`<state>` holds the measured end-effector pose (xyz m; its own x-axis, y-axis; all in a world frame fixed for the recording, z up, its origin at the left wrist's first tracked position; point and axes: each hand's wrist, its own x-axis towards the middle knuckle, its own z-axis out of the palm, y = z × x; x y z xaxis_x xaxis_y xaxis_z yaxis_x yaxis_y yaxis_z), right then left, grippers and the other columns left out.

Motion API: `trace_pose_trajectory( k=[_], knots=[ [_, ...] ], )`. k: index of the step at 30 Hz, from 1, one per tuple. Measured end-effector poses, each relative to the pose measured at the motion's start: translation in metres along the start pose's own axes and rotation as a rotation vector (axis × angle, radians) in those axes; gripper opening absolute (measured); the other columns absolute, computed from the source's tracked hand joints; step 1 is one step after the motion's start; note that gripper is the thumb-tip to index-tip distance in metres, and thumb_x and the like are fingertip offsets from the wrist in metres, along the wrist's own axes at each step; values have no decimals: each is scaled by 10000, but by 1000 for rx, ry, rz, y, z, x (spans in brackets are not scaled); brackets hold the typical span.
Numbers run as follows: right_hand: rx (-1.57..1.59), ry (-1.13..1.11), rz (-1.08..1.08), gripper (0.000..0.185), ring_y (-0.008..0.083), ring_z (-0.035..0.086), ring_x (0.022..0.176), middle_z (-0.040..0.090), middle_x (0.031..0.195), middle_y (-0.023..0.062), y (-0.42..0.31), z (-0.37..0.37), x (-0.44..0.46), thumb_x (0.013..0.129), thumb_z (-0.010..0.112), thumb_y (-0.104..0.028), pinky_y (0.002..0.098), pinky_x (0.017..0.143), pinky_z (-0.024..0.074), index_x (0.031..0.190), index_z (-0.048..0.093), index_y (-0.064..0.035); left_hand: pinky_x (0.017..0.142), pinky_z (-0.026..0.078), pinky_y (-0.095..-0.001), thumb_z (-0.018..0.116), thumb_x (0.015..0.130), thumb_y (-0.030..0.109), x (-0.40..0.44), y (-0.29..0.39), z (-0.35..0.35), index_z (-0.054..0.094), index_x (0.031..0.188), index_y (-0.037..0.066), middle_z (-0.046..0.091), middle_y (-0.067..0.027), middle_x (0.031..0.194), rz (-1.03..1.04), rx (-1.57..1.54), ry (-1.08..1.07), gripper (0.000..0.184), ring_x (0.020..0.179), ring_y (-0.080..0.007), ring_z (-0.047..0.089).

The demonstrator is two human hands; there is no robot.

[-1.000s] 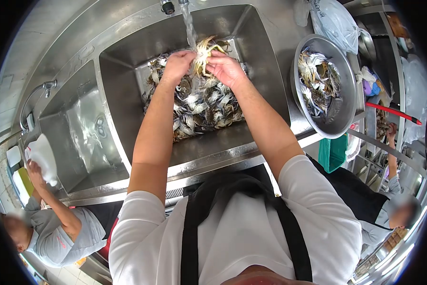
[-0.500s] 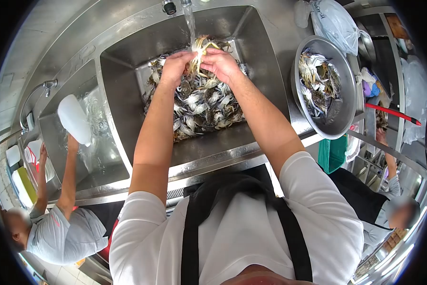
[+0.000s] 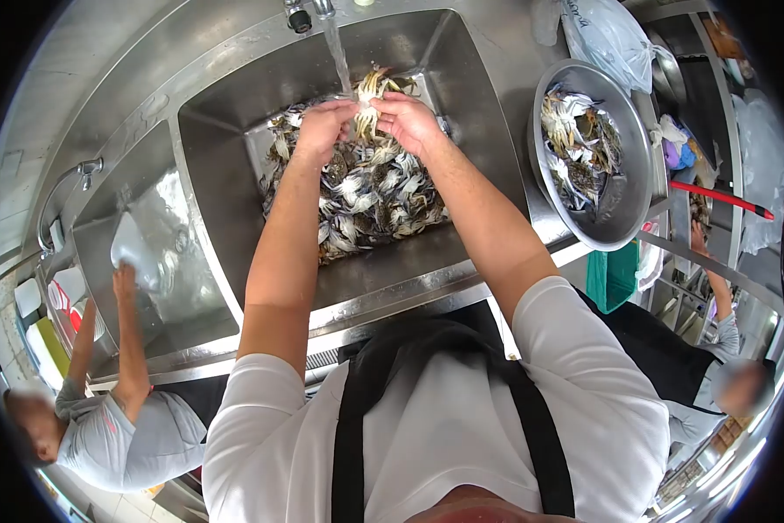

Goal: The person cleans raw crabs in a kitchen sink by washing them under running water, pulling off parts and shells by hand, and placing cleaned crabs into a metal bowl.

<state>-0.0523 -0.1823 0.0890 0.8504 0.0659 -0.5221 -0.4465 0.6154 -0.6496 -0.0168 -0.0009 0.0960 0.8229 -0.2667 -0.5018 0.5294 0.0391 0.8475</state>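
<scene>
Between my two hands is a crab (image 3: pixel 370 98), its pale underside showing, held just beside the stream of running water (image 3: pixel 339 59). My left hand (image 3: pixel 327 126) has its fingers closed on the crab's left side. On the other side, my right hand (image 3: pixel 405 120) pinches the same crab. Below them a heap of crabs (image 3: pixel 379 196), white, brown and bluish, covers the bottom of the steel sink (image 3: pixel 235 105). The water falls from a tap (image 3: pixel 323 9) at the sink's back edge.
A steel bowl (image 3: pixel 629 213) with several crabs stands on the right counter, a plastic bag (image 3: pixel 606 44) behind it. At the left, a person's hand (image 3: pixel 124 277) holds a white container (image 3: pixel 135 248) in the neighbouring sink. Another person (image 3: pixel 702 357) is at the right, near a green bin (image 3: pixel 612 279).
The crab has come out of the water stream to its right, still in both my hands. The person at the left has lowered the white container into the other sink.
</scene>
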Motion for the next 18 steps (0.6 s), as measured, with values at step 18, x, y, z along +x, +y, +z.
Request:
trace_pose_trajectory(
  k=[18],
  knots=[
    [50, -2, 7, 390, 171, 641, 919, 658, 1045, 64, -13, -10, -9, 862, 731, -88, 317, 762, 506, 1192, 533, -22, 601, 435, -257, 572, 959, 225, 1, 14, 4, 663, 1097, -5, 599, -13, 767, -185, -379, -180, 283, 712, -114, 540]
  ],
)
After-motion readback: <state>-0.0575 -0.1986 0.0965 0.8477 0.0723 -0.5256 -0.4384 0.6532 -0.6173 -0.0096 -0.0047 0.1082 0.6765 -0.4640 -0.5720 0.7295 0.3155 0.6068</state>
